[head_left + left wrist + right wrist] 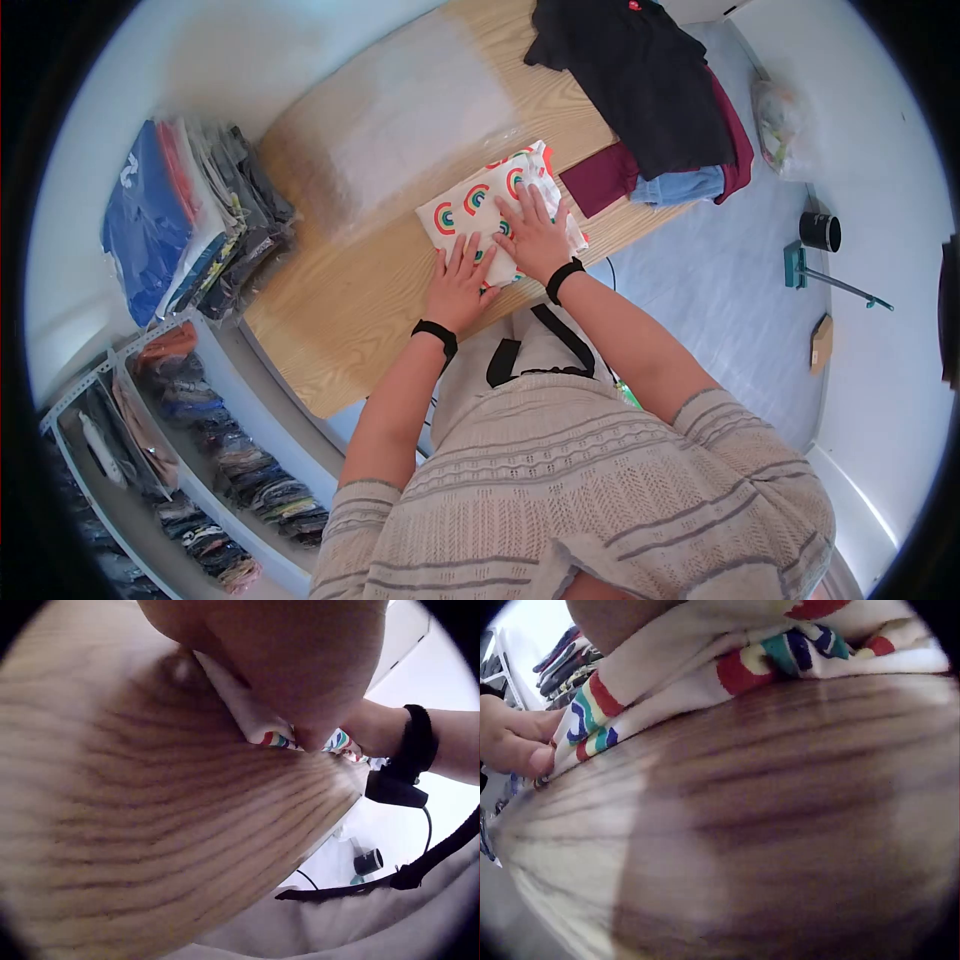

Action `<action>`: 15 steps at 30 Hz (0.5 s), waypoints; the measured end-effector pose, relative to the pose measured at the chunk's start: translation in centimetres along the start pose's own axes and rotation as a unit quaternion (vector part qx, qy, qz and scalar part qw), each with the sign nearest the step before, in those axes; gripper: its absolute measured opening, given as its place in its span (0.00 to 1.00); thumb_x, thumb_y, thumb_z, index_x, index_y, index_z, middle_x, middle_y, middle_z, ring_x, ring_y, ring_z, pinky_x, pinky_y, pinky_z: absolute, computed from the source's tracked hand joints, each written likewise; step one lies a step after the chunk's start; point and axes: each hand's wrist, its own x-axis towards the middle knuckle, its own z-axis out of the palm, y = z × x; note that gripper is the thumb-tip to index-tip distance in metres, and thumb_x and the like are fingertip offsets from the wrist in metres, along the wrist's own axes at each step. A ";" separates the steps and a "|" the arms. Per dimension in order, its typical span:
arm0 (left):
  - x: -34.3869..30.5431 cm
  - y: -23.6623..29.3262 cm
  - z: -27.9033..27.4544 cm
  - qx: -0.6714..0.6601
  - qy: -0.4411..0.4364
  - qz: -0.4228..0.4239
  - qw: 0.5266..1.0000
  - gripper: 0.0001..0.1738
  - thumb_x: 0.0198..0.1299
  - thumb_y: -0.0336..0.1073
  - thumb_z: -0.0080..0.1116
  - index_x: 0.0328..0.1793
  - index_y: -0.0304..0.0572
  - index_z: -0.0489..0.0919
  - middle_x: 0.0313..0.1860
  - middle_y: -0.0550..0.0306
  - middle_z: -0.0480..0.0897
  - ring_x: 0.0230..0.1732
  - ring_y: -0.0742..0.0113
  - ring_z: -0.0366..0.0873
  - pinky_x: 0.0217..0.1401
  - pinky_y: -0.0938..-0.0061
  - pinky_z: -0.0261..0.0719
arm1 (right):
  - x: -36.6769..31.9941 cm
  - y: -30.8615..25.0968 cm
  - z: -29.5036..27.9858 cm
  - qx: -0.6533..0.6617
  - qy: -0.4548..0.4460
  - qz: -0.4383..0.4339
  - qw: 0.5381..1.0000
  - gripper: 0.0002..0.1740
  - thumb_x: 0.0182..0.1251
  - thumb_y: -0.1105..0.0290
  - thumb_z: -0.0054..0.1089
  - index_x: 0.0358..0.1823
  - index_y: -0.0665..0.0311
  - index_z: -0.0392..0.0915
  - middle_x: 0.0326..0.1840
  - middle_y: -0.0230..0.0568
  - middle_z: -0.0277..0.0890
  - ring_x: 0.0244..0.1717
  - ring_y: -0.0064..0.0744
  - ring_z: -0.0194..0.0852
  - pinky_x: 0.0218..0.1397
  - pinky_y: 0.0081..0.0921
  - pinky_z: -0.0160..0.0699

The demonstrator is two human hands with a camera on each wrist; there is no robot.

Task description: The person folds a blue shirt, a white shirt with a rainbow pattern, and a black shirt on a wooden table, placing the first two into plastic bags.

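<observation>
A folded white cloth [460,205] printed with rainbows lies on the wooden table [340,330], close to its front edge. My left hand [460,288] rests on the cloth's near left part, its fingers spread. On the right side of it my right hand [536,240] lies with fingers extended, pressing the top. Seen low in the right wrist view, the rainbow cloth [742,671] has rumpled layers along its edge, and the left thumb [536,761] sits at its far end. In the left wrist view my left hand [300,660] covers most of the cloth.
A black garment [650,90], maroon cloth [600,180] and blue denim [680,187] are piled at the table's right end. Clear plastic [410,100] lies at the back. Bagged clothes [150,220] stand left, above shelves [260,400]. A dark bin [820,232] is on the floor.
</observation>
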 end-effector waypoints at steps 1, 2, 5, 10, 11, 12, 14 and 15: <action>0.1 0.1 -0.4 0.002 0.004 0.005 1.000 0.43 0.53 0.59 0.56 0.74 0.55 0.58 0.76 0.51 0.50 0.77 0.52 0.43 0.73 0.45 0.45 | 0.1 0.2 -0.3 0.010 -0.006 -0.004 1.000 0.34 0.64 0.44 0.47 0.71 0.43 0.55 0.76 0.43 0.44 0.76 0.44 0.40 0.69 0.64 0.40; 0.0 0.3 -0.7 -0.010 -0.024 -0.002 1.000 0.44 0.53 0.59 0.57 0.74 0.55 0.57 0.76 0.51 0.49 0.77 0.52 0.43 0.73 0.45 0.45 | -0.4 0.6 -0.8 0.006 -0.002 -0.002 1.000 0.34 0.64 0.44 0.47 0.71 0.43 0.55 0.76 0.43 0.44 0.76 0.44 0.40 0.69 0.64 0.40; -1.4 0.6 -1.1 -0.036 -0.052 -0.005 0.998 0.46 0.51 0.59 0.59 0.74 0.53 0.57 0.76 0.48 0.48 0.77 0.49 0.42 0.73 0.44 0.43 | -3.6 1.4 -2.7 0.023 -0.018 -0.105 0.994 0.37 0.61 0.45 0.51 0.70 0.48 0.57 0.75 0.43 0.47 0.75 0.44 0.42 0.71 0.61 0.39; -5.7 0.5 -2.1 -0.060 -0.110 0.031 0.992 0.48 0.47 0.56 0.63 0.74 0.52 0.57 0.76 0.45 0.47 0.76 0.48 0.43 0.72 0.46 0.46 | -8.2 4.6 -1.7 0.041 -0.092 -0.257 0.961 0.35 0.56 0.60 0.58 0.68 0.49 0.60 0.72 0.36 0.54 0.73 0.37 0.49 0.73 0.53 0.42; -6.4 0.4 -2.1 -0.034 -0.125 0.061 0.990 0.45 0.48 0.52 0.63 0.73 0.54 0.58 0.76 0.46 0.49 0.76 0.49 0.46 0.72 0.49 0.49 | -8.7 5.3 -0.8 0.023 -0.091 -0.295 0.951 0.34 0.56 0.66 0.56 0.67 0.48 0.62 0.72 0.34 0.55 0.73 0.35 0.50 0.73 0.52 0.44; -6.9 0.2 -2.1 -0.006 -0.139 0.090 0.986 0.43 0.49 0.48 0.63 0.73 0.56 0.59 0.75 0.48 0.51 0.75 0.50 0.49 0.71 0.51 0.52 | -8.8 5.4 -0.5 0.034 -0.063 -0.291 0.954 0.36 0.53 0.74 0.54 0.67 0.46 0.62 0.72 0.29 0.56 0.72 0.31 0.52 0.73 0.47 0.47; -8.0 -0.1 0.5 0.024 -0.068 0.095 0.993 0.40 0.49 0.43 0.62 0.71 0.58 0.61 0.74 0.51 0.54 0.74 0.52 0.53 0.70 0.54 0.55 | -8.9 5.0 -0.2 0.038 -0.061 -0.289 0.955 0.35 0.53 0.74 0.54 0.67 0.46 0.62 0.71 0.30 0.57 0.72 0.32 0.52 0.73 0.46 0.47; -8.2 -0.1 1.0 0.053 0.004 0.103 0.993 0.37 0.50 0.38 0.61 0.70 0.59 0.64 0.73 0.54 0.58 0.72 0.54 0.56 0.68 0.57 0.57 | -8.8 4.9 -0.2 0.039 -0.059 -0.283 0.956 0.35 0.54 0.74 0.54 0.67 0.47 0.63 0.71 0.31 0.58 0.72 0.32 0.53 0.73 0.46 0.48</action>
